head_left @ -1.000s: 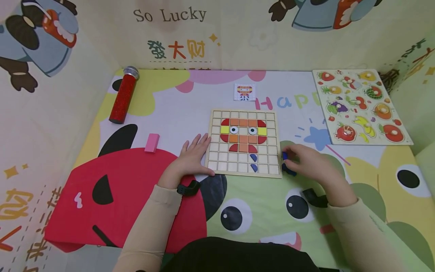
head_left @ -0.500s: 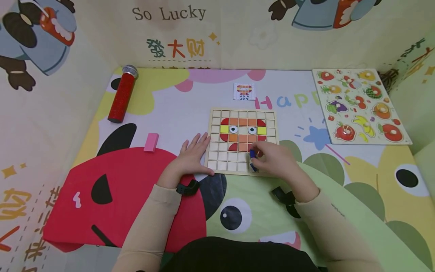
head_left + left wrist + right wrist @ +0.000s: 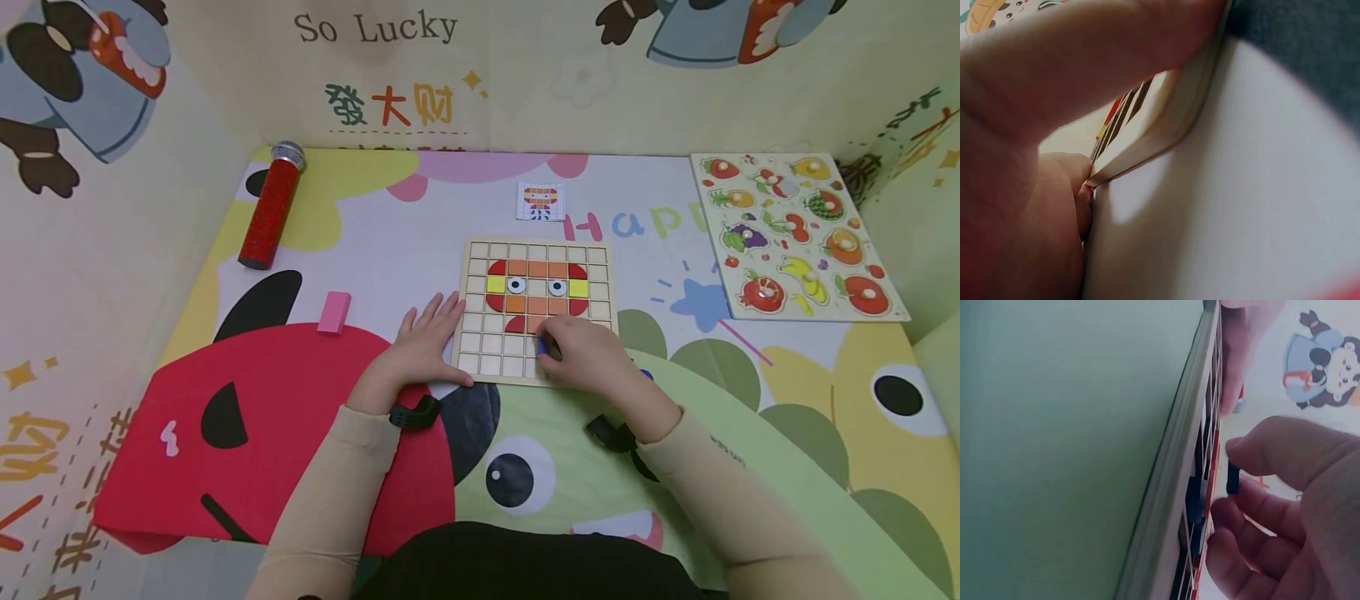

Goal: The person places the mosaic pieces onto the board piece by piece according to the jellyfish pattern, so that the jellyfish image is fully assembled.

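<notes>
Cartoon mat (image 3: 390, 225) carries grid board (image 3: 475, 342), fruit puzzle (image 3: 795, 237), pattern card (image 3: 540, 202), red tube (image 3: 268, 210), pink block (image 3: 333, 312) — all well apart.

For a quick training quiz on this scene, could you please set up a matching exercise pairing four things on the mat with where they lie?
Things:
1. red tube
2. pink block
3. fruit puzzle
4. small pattern card

Places:
A. just beyond the wooden grid board
B. far right of the mat
C. far left corner
D. left of the left hand

Pairs: 1-C, 2-D, 3-B, 4-A
</notes>
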Action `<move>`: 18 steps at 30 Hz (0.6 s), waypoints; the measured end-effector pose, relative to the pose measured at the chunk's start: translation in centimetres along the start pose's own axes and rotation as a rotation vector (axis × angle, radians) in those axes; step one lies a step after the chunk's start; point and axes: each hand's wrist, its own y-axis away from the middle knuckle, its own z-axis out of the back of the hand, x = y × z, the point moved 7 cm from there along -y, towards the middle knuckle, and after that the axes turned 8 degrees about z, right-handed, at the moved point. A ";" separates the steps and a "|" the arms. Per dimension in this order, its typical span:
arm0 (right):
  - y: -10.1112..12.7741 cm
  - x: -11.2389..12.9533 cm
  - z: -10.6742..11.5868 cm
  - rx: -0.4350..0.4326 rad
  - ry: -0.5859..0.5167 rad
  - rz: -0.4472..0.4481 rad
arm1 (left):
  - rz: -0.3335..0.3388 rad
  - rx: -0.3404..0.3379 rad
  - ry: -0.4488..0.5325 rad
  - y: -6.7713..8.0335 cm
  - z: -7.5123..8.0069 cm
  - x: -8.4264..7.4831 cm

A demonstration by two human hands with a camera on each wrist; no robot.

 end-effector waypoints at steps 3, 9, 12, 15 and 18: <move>-0.1 0.1 -0.1 0.004 0.055 0.010 | 0.005 0.000 -0.005 0.0 0.0 0.0; -0.2 0.3 -0.1 0.002 0.102 0.043 | 0.006 0.007 -0.002 0.0 0.1 -0.1; -0.2 0.4 -0.1 -0.001 0.104 0.045 | 0.008 0.012 -0.001 0.0 0.1 -0.1; -0.1 0.4 -0.1 -0.004 0.099 0.040 | 0.008 0.012 0.001 0.0 0.1 -0.1; -0.1 0.3 -0.1 -0.002 0.090 0.028 | 0.008 0.008 0.001 0.1 0.1 -0.1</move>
